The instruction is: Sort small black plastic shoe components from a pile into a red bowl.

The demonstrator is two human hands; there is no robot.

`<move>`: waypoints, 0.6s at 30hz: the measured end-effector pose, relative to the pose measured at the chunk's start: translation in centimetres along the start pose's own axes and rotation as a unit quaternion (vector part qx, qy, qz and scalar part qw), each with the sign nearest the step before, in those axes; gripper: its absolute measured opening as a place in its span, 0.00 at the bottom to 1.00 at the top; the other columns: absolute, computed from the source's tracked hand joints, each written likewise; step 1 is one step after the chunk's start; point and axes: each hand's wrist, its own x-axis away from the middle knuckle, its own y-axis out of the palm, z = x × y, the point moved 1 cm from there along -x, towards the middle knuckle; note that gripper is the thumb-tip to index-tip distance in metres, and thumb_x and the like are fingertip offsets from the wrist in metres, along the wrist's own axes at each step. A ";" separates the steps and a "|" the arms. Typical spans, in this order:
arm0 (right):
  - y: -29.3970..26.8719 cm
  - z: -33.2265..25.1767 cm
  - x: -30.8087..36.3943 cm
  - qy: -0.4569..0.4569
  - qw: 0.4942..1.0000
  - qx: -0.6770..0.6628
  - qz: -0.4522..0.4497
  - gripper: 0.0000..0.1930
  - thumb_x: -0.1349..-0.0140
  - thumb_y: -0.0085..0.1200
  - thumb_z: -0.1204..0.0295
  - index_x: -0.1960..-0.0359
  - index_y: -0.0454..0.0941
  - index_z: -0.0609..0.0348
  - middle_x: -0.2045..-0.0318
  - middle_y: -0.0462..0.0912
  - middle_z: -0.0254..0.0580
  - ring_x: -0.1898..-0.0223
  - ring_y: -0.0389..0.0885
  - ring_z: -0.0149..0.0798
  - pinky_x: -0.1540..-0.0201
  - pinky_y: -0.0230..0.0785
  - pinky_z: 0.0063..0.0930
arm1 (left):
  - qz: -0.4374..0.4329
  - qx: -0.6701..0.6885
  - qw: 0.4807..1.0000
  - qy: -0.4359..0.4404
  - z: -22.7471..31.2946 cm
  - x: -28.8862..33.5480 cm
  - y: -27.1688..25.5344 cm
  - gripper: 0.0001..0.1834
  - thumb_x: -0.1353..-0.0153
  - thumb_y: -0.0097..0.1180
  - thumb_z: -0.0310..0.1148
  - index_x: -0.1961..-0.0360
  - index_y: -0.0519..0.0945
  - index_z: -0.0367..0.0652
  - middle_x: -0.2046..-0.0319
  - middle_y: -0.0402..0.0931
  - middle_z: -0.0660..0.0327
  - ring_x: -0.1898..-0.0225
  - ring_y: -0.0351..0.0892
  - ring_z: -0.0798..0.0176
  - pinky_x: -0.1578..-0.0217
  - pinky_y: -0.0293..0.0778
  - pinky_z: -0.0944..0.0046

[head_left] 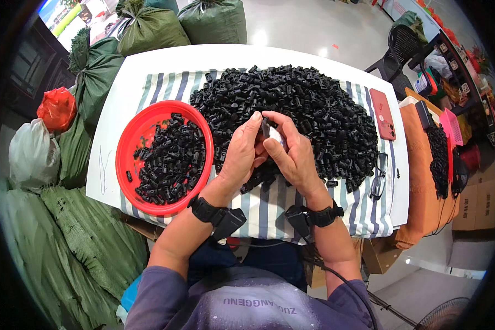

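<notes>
My left hand (240, 151) and my right hand (297, 157) meet over the near part of a large heap of small black plastic parts (319, 104). Between the fingertips of my left hand is one small black plastic part (265, 128). A whitish, rounded thing (276, 136) sits in the curled fingers of my right hand, close against the black part; its kind is mostly hidden by the fingers. To the left stands a round red basin (127, 181), partly filled with similar black parts (173, 159).
A striped cloth (264, 212) lies under the heap on a white table (102, 170). A red phone (383, 114) and eyeglasses (378, 176) lie at its right. Green sacks (154, 30) crowd the back and left. At right, more black parts lie beside a pink basket (451, 127).
</notes>
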 end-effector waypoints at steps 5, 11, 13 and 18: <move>0.1 -0.5 0.0 -0.037 0.997 0.061 0.033 0.22 0.40 0.51 0.58 0.47 0.70 0.53 0.61 0.81 0.47 0.65 0.82 0.45 0.64 0.73 0.30 | -0.020 -0.002 0.999 0.031 0.2 0.1 0.3 0.18 0.32 0.38 0.47 0.71 0.70 0.48 0.84 0.62 0.74 0.88 0.56 0.81 0.91 0.50 0.79; 0.1 -0.2 -0.1 -0.055 0.993 0.088 0.047 0.21 0.40 0.52 0.58 0.47 0.71 0.53 0.59 0.80 0.46 0.65 0.82 0.44 0.65 0.74 0.29 | 0.004 -0.010 0.999 0.034 0.2 0.2 0.7 0.19 0.31 0.38 0.47 0.72 0.71 0.46 0.86 0.60 0.74 0.88 0.53 0.81 0.91 0.50 0.78; 0.1 -0.2 -0.1 -0.063 0.992 0.092 0.053 0.21 0.40 0.52 0.58 0.48 0.71 0.53 0.59 0.81 0.46 0.66 0.82 0.43 0.66 0.74 0.29 | 0.004 -0.010 0.999 0.034 0.1 0.1 0.4 0.19 0.31 0.38 0.47 0.72 0.71 0.46 0.85 0.60 0.74 0.88 0.53 0.81 0.91 0.50 0.78; 0.1 -0.6 0.0 -0.026 0.995 0.089 0.027 0.21 0.41 0.53 0.58 0.49 0.72 0.53 0.60 0.80 0.45 0.68 0.82 0.43 0.68 0.73 0.29 | -0.007 -0.014 0.998 0.062 -0.1 -0.1 0.0 0.16 0.32 0.40 0.46 0.69 0.71 0.48 0.83 0.66 0.74 0.88 0.58 0.83 0.92 0.51 0.80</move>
